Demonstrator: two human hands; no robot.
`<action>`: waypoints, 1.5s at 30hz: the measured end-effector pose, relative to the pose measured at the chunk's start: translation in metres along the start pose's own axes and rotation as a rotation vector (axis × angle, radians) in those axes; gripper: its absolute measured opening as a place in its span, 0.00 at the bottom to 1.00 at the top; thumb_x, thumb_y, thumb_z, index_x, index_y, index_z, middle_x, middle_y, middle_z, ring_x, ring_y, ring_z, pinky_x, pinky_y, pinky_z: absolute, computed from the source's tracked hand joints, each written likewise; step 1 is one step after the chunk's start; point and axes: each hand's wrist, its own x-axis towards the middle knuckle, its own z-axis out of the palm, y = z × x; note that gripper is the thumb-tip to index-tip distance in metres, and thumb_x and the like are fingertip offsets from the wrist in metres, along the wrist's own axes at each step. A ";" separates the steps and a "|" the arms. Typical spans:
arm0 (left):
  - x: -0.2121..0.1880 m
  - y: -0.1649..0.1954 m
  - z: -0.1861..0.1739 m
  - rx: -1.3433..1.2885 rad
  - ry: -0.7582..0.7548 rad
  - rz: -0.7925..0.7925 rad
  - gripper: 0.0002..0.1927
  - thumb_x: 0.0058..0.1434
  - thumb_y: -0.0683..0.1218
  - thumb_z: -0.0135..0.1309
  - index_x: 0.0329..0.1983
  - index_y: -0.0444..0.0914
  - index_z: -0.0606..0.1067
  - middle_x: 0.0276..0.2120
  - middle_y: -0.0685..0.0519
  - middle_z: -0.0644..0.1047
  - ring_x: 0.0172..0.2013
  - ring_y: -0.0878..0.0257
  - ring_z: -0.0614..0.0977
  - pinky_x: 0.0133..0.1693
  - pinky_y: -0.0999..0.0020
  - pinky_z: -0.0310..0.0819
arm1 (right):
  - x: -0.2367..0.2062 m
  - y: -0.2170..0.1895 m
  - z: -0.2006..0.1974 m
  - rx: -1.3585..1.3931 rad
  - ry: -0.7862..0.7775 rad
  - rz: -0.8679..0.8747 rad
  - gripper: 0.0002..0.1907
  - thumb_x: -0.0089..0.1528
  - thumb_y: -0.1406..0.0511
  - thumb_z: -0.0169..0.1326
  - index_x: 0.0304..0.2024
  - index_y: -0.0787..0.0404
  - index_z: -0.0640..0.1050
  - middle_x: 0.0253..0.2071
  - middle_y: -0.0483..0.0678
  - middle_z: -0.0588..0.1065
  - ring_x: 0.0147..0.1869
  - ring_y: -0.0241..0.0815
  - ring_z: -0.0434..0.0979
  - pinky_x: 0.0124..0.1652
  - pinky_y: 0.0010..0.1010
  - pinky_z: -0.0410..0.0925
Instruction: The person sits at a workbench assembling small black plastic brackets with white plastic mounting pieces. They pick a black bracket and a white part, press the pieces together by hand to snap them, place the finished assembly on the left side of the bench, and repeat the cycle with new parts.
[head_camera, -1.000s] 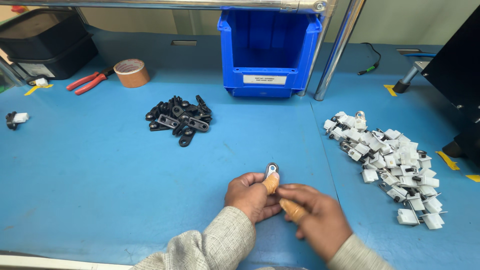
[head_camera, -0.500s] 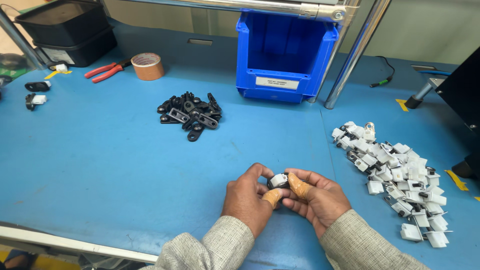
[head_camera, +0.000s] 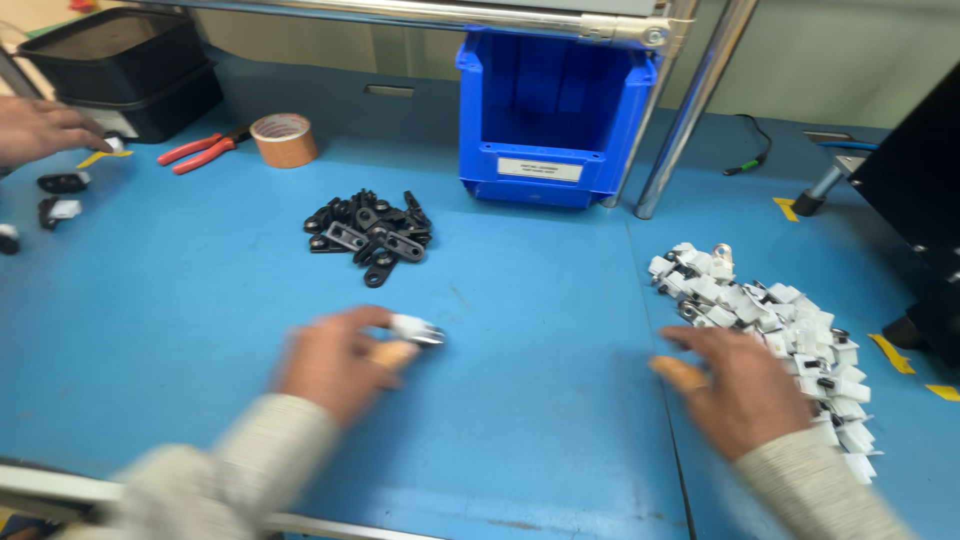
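One small white plastic clip with metal prongs (head_camera: 415, 329) is pinched in my left hand (head_camera: 335, 362), at 7 o'clock on the blue bench. My right hand (head_camera: 745, 385), fingers spread and holding nothing, rests on the heap of white plastic clips (head_camera: 775, 330) at 4 o'clock. Judged progress: early, since that heap and the pile of black plastic brackets (head_camera: 368, 235) at 11 o'clock both look large.

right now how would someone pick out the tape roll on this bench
Start at the blue bin at the back of the blue table and look left. The tape roll lies there flat beside red-handled pliers: the only round, tan ring with a hollow middle.
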 end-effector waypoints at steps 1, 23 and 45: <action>0.014 -0.017 -0.025 0.031 0.004 -0.069 0.21 0.57 0.50 0.67 0.54 0.45 0.80 0.28 0.48 0.86 0.26 0.61 0.87 0.31 0.64 0.81 | 0.003 0.013 -0.011 -0.244 -0.007 -0.037 0.24 0.54 0.51 0.64 0.53 0.44 0.81 0.47 0.42 0.81 0.50 0.47 0.78 0.49 0.41 0.74; 0.132 -0.010 -0.043 0.312 0.065 0.418 0.21 0.57 0.44 0.64 0.55 0.47 0.79 0.43 0.48 0.83 0.45 0.53 0.84 0.50 0.56 0.79 | -0.018 -0.047 0.028 0.040 0.000 -0.177 0.24 0.52 0.54 0.64 0.51 0.48 0.81 0.47 0.43 0.81 0.52 0.46 0.77 0.48 0.37 0.71; 0.107 0.029 -0.018 -0.718 -0.347 -0.264 0.07 0.64 0.40 0.56 0.43 0.32 0.78 0.36 0.45 0.83 0.33 0.62 0.86 0.33 0.71 0.86 | -0.049 -0.065 0.034 0.048 0.043 0.321 0.28 0.56 0.68 0.61 0.58 0.38 0.80 0.45 0.44 0.83 0.44 0.41 0.84 0.43 0.34 0.76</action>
